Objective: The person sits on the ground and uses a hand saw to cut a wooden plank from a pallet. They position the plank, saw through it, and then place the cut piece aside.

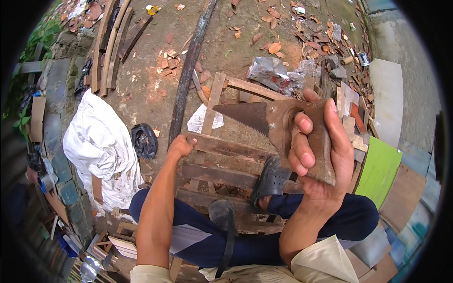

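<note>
My right hand [325, 151] is wrapped round the brown wooden handle of a handsaw [243, 117], fingers through the grip opening. The short, rusty blade points left with its teeth facing down, raised above a slatted wooden frame. My left hand [181, 145] closes over the left end of a worn wooden plank [231, 147], which lies crosswise on that frame. Between blade and plank there is no visible contact. A narrow upright batten [213, 101] stands out from the frame beyond the plank. My shoes [270, 181] are near the slats.
A long dark pole [188, 70] lies on the ground beyond my left hand. At left sits a white sack [96, 146] beside a black plastic bag [144, 140]. Several timber strips [109, 47] lie far left. Crumpled clear plastic [269, 73] and a green board [379, 167] are on the right.
</note>
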`<state>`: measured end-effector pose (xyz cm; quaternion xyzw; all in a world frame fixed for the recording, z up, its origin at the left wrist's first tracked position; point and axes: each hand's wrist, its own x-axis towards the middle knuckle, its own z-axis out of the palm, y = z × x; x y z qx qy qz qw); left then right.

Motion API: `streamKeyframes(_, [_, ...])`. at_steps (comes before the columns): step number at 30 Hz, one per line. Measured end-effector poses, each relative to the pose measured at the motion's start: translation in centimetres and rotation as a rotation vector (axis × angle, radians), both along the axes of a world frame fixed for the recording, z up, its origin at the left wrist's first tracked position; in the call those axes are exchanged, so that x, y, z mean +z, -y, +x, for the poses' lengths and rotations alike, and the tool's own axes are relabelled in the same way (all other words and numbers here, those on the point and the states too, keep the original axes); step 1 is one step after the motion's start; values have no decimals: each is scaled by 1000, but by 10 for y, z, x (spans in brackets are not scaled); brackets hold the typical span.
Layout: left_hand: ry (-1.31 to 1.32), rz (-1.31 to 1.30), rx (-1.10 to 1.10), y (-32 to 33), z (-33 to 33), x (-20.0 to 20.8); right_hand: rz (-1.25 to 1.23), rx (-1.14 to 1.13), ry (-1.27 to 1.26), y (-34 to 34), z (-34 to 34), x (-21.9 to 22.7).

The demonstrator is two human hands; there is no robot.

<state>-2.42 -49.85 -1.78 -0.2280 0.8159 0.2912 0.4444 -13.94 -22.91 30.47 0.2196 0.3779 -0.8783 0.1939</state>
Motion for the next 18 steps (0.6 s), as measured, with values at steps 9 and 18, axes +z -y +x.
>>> streamKeyframes(9, [31,17,14,7,-1,-7,186,84,268,61,7,-113])
streamKeyframes(18, [35,15,11,0,-7,0,180,122,382,112,-16,-180])
